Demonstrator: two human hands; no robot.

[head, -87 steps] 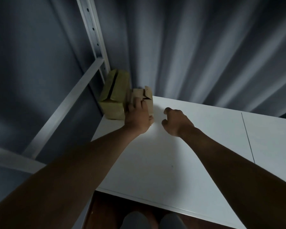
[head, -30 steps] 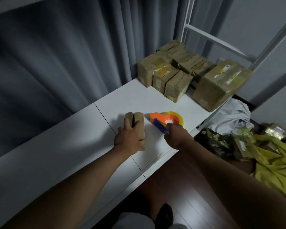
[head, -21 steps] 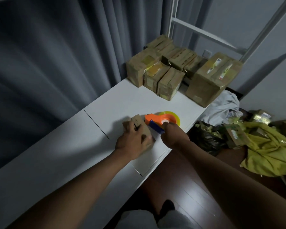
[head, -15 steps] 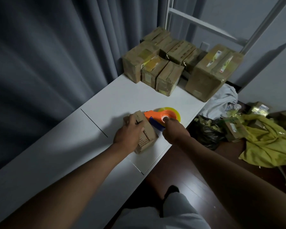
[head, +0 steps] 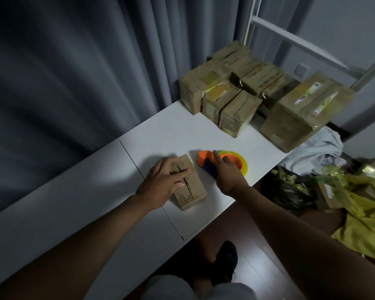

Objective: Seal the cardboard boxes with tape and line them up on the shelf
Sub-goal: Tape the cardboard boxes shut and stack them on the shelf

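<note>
You can read no text in this view. The big brown taped cardboard box (head: 305, 111) at the right end of the white shelf carries white and yellow-green labels, but their print is too small and blurred. The smaller brown taped box (head: 220, 98) has a yellow label, also not readable.

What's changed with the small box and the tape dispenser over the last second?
The small box has been tipped over so its flap seam faces up; the left hand now presses flat on the flaps instead of gripping the side. The right hand has closed over the tape dispenser. The dispenser remains on the shelf, and the stacked boxes are untouched.
</note>
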